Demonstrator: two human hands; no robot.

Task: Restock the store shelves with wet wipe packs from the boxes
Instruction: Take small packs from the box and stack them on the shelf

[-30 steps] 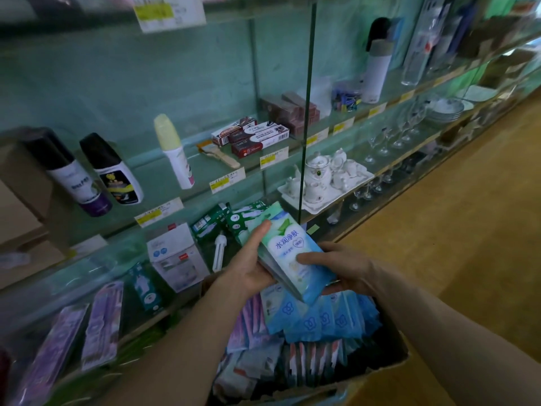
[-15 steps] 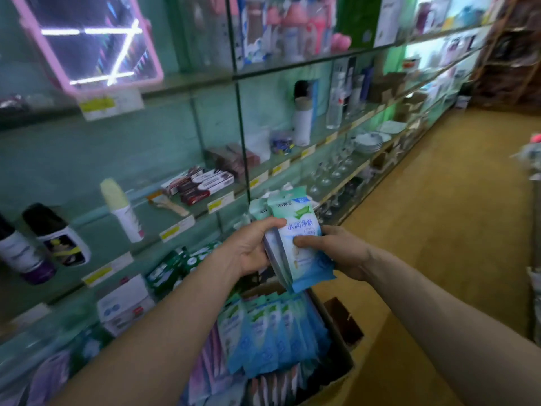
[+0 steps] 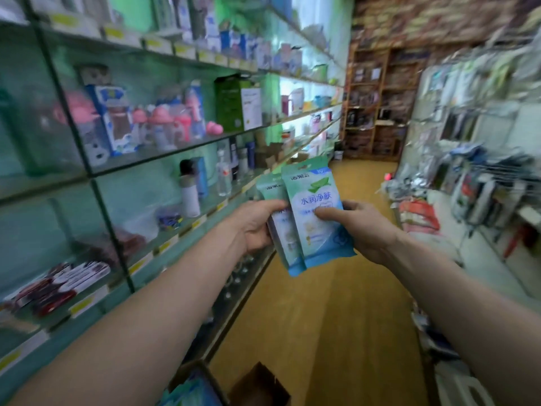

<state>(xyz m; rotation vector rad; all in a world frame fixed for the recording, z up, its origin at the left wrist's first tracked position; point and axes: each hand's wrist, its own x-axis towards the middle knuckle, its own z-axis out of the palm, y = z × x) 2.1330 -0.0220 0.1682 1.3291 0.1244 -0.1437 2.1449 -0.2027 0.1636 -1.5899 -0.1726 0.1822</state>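
Wet wipe packs (image 3: 314,224): thin plastic film, glossy, slightly crinkled at the edges. Glass shelves (image 3: 205,142): smooth, clear, green-tinted, reflective. Price labels (image 3: 85,306) on the shelf fronts: matt paper, yellow and white. Baby bottles (image 3: 164,127): clear plastic, glossy pink caps. Cardboard box (image 3: 257,382): brown, matt, rough flap edges. Floor (image 3: 336,317): smooth, yellow, low sheen, material unclear. Far shelving (image 3: 377,112): brown wood. Wall above it (image 3: 424,22): brick-look, rough.

The scene is viewed from head height through one wide-angle lens, aimed forward down the aisle floor (image 3: 336,312) and tilted slightly downward. The shelves (image 3: 187,146) are kept along the left and the racks (image 3: 483,189) along the right. The left hand (image 3: 254,227) and right hand (image 3: 366,231) are framed close, mid-picture.
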